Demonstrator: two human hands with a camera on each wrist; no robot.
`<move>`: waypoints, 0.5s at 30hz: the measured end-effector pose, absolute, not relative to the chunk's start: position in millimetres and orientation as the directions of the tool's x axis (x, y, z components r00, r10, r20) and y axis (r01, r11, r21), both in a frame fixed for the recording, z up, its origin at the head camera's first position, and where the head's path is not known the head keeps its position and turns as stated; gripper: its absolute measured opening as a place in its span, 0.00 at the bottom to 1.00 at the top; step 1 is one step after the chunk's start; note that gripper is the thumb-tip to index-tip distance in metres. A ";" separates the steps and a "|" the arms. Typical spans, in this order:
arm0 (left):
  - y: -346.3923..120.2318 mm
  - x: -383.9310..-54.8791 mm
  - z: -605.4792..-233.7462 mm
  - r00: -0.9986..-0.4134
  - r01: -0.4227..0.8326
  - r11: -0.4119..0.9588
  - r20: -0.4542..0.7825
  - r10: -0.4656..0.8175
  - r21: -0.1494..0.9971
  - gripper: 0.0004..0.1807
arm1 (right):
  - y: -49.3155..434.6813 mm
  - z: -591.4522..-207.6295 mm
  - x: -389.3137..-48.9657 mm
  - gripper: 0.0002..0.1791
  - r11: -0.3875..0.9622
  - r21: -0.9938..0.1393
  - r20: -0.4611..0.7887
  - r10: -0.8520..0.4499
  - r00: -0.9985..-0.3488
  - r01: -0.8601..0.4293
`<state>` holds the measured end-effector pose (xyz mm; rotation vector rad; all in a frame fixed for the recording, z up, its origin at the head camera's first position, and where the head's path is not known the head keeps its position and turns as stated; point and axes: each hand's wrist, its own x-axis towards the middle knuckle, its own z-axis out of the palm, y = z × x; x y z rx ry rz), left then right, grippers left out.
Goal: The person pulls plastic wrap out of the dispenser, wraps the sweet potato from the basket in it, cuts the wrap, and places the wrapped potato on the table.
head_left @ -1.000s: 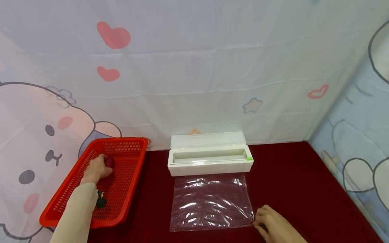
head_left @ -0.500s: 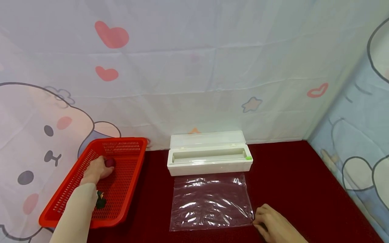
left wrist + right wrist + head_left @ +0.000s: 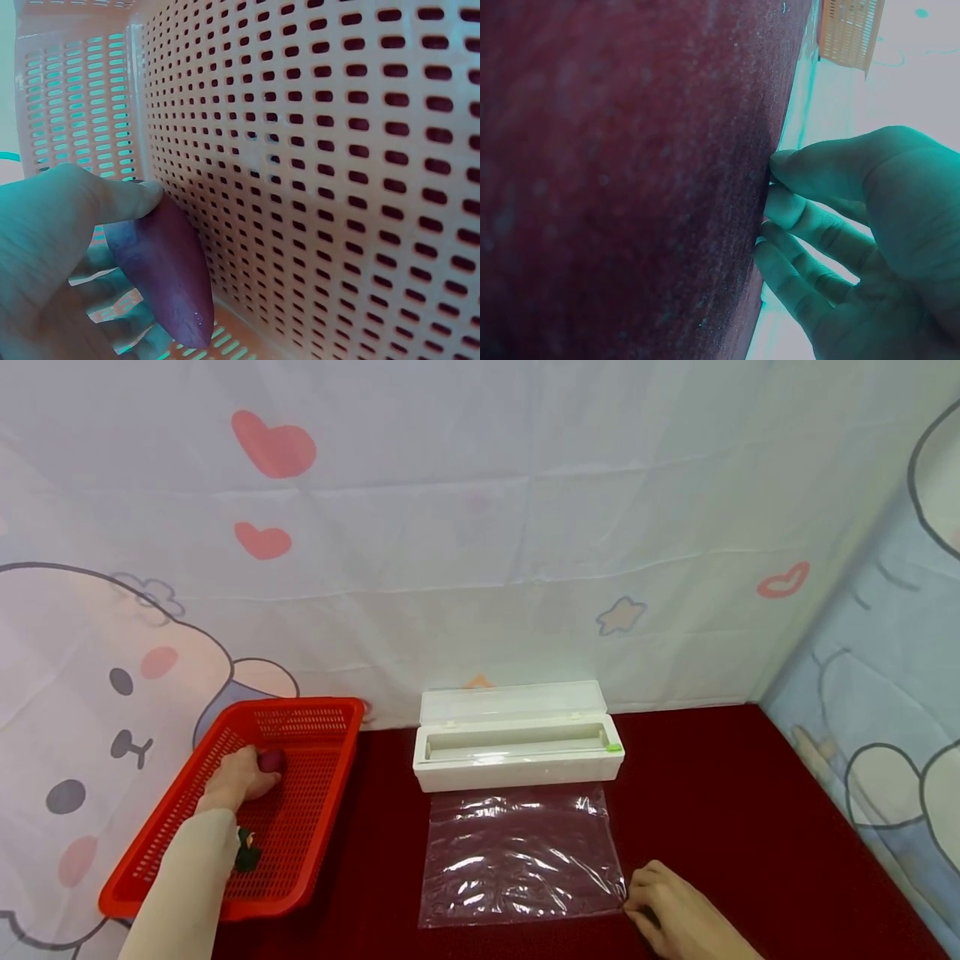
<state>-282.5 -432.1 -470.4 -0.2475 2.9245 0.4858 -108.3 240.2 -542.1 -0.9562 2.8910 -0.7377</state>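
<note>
In the head view my left hand point(image 3: 236, 779) reaches into a red plastic basket point(image 3: 343, 785) and grips a purple sweet potato point(image 3: 272, 761). The left wrist view has the thumb on top of the sweet potato point(image 3: 166, 270) and the other fingers underneath, its tapered end sticking out. A sheet of clear plastic wrap point(image 3: 517, 860) lies on the dark red table, drawn from a white wrap dispenser point(image 3: 517, 770) with its lid raised. At the sheet's near right corner, my right hand point(image 3: 678, 910) pinches the wrap between thumb and forefinger, low against the table.
A small dark green item point(image 3: 247, 852) lies in the basket by the left sleeve, partly hidden. A patterned cloth wall point(image 3: 450, 568) stands behind the table and another along the right side. The dispenser carries a green slider point(image 3: 614, 748).
Both hands keep their places and grips. The head view shifts very slightly; nothing else visibly moves.
</note>
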 end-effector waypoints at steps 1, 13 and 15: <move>-431.6 -282.5 -469.2 -0.974 -0.183 0.933 -0.184 -0.131 0.308 0.28 | 240.4 -542.0 -108.3 0.12 0.705 -0.436 0.137 -0.562 -0.816 -0.559; -424.9 -280.1 -458.7 -0.972 -0.201 0.908 -0.193 -0.137 0.367 0.34 | 240.0 -539.0 -108.5 0.11 0.725 -0.468 0.062 -0.544 -0.837 -0.506; -424.7 -279.9 -458.8 -0.972 -0.198 0.909 -0.194 -0.134 0.366 0.35 | 239.6 -539.0 -108.4 0.11 0.728 -0.472 0.051 -0.541 -0.840 -0.497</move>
